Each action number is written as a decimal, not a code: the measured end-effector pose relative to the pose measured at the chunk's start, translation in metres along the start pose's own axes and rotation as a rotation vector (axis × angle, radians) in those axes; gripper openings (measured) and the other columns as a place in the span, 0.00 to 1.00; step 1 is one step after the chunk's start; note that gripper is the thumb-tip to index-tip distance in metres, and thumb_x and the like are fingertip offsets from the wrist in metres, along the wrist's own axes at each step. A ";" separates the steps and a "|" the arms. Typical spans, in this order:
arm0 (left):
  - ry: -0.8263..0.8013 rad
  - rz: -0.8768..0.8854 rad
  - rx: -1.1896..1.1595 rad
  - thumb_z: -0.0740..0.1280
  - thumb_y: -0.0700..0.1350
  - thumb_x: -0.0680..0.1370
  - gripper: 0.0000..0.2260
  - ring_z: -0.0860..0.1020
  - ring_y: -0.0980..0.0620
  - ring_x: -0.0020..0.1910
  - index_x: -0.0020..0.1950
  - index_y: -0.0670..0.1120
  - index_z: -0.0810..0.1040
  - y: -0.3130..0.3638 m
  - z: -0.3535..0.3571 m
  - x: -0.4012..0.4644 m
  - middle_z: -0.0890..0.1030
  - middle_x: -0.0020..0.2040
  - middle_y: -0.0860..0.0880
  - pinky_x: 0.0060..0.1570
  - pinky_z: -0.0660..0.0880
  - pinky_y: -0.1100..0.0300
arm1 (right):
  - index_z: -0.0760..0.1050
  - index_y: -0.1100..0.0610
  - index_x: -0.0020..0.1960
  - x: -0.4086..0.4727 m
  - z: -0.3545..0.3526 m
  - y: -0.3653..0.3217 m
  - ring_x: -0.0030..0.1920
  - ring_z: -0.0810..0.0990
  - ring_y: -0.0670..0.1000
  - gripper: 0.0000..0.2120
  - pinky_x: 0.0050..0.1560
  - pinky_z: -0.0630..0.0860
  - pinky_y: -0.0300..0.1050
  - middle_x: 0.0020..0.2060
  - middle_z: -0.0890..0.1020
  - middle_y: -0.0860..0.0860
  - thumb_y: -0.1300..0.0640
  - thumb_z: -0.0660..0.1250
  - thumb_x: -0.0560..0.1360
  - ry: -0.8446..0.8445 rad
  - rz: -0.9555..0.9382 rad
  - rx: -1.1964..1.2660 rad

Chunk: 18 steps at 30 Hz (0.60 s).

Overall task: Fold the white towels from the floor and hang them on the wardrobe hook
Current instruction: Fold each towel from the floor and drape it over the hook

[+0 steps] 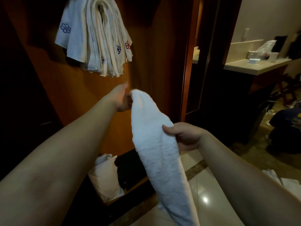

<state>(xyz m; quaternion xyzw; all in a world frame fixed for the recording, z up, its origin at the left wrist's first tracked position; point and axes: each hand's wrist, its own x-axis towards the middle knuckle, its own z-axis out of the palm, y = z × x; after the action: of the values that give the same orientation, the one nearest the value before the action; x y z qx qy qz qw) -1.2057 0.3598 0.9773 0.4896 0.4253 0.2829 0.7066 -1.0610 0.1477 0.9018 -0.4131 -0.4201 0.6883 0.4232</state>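
Observation:
A long folded white towel [156, 144] hangs slanting in front of me, its top end raised toward the wardrobe. My left hand [121, 99] grips that top end, fingers hidden behind the cloth. My right hand [182, 136] pinches the towel's right edge near its middle, thumb on the front. Above, several folded white towels [94, 38] with blue and red embroidered marks hang in a bunch from the wardrobe hook [101, 7], which is mostly covered by them.
The wooden wardrobe back [146, 54] is straight ahead. A cream pillow [105, 175] and a dark object lie on its bottom shelf. At right stand a door frame [189, 62], a counter [254, 66] with boxes, and more white cloth [275, 178] on the glossy floor.

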 end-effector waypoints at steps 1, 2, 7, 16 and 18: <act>-0.020 -0.019 0.099 0.58 0.63 0.82 0.33 0.77 0.37 0.65 0.75 0.39 0.66 -0.008 -0.003 0.002 0.77 0.67 0.36 0.66 0.73 0.43 | 0.85 0.58 0.60 0.002 0.000 -0.005 0.65 0.80 0.57 0.28 0.63 0.79 0.52 0.63 0.83 0.57 0.46 0.83 0.65 0.010 -0.022 0.041; -0.025 -0.017 0.203 0.56 0.64 0.82 0.34 0.74 0.38 0.69 0.77 0.39 0.63 -0.016 -0.005 0.001 0.73 0.71 0.36 0.70 0.69 0.43 | 0.83 0.59 0.62 0.004 -0.002 -0.010 0.66 0.80 0.57 0.29 0.63 0.79 0.52 0.63 0.82 0.58 0.46 0.83 0.65 0.032 -0.046 0.071; 0.093 0.311 0.386 0.57 0.61 0.83 0.24 0.79 0.52 0.53 0.67 0.45 0.76 -0.062 0.002 -0.033 0.80 0.64 0.46 0.56 0.74 0.53 | 0.72 0.56 0.72 0.012 -0.004 -0.025 0.66 0.80 0.59 0.36 0.63 0.79 0.56 0.66 0.80 0.59 0.44 0.76 0.68 0.235 -0.130 0.116; 0.012 0.705 0.621 0.69 0.65 0.74 0.32 0.72 0.67 0.57 0.74 0.61 0.61 -0.117 0.002 -0.095 0.67 0.66 0.64 0.48 0.73 0.69 | 0.68 0.54 0.71 0.026 0.025 -0.058 0.60 0.84 0.59 0.23 0.51 0.83 0.65 0.60 0.84 0.55 0.41 0.60 0.82 0.468 -0.371 0.196; 0.074 0.720 0.680 0.70 0.61 0.76 0.31 0.73 0.66 0.55 0.75 0.61 0.59 -0.117 0.007 -0.092 0.69 0.67 0.62 0.43 0.72 0.70 | 0.64 0.54 0.74 0.031 0.032 -0.066 0.63 0.80 0.59 0.26 0.56 0.80 0.65 0.63 0.81 0.56 0.42 0.61 0.82 0.478 -0.398 0.194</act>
<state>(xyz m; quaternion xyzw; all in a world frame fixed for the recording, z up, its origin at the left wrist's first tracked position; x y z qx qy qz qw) -1.2454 0.2396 0.8993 0.7977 0.3222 0.3717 0.3487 -1.0847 0.1884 0.9661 -0.4307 -0.3136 0.5124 0.6734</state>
